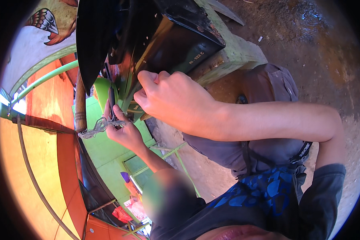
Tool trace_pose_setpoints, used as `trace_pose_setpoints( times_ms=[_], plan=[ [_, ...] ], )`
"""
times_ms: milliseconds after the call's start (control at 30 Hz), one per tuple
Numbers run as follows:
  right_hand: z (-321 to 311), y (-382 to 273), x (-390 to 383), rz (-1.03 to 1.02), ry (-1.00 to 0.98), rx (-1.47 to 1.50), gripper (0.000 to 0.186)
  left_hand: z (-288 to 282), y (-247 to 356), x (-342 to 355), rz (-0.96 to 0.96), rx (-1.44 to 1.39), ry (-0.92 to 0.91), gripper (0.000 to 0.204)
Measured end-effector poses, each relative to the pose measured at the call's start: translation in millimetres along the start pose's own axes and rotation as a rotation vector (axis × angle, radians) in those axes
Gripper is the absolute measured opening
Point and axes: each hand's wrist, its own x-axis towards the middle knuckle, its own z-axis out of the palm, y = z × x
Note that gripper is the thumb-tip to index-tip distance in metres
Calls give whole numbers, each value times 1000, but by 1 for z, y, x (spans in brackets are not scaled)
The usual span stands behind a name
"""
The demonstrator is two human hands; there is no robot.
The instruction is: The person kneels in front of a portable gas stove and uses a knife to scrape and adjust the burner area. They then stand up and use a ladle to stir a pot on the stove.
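My left hand [126,134] is closed around a slim dark rod-like tool [111,98] with a thin tip pointing up. A tangle of thin grey wire or string [95,129] lies across the same fingers and hangs to the left. My right hand [174,93] is closed with its fingers curled, just in front of a glossy black box-shaped appliance [178,44]. Whatever it may hold is hidden behind the knuckles. A bright green piece [102,90] shows beside the tool.
The appliance sits on a worn pale-green bench [236,56]. A wooden pole [80,104] stands left of my left hand. Orange panels [36,152] and a green panel [104,148] line the left side. Bare, stained ground [328,68] stretches to the right.
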Motion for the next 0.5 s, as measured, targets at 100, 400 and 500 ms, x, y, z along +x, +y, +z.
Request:
trace_pose_setpoints(
  times_ms=[100,400,500],
  plan=[
    [2,2,-3,0,-9,-7,16,8,3,0,-13,-18,-3,32],
    [7,8,-2,4,24,39,13,22,-1,4,0,13,17,31],
    [14,6,3,31,48,20,14,27,-1,11,-19,-14,35,29]
  ],
)
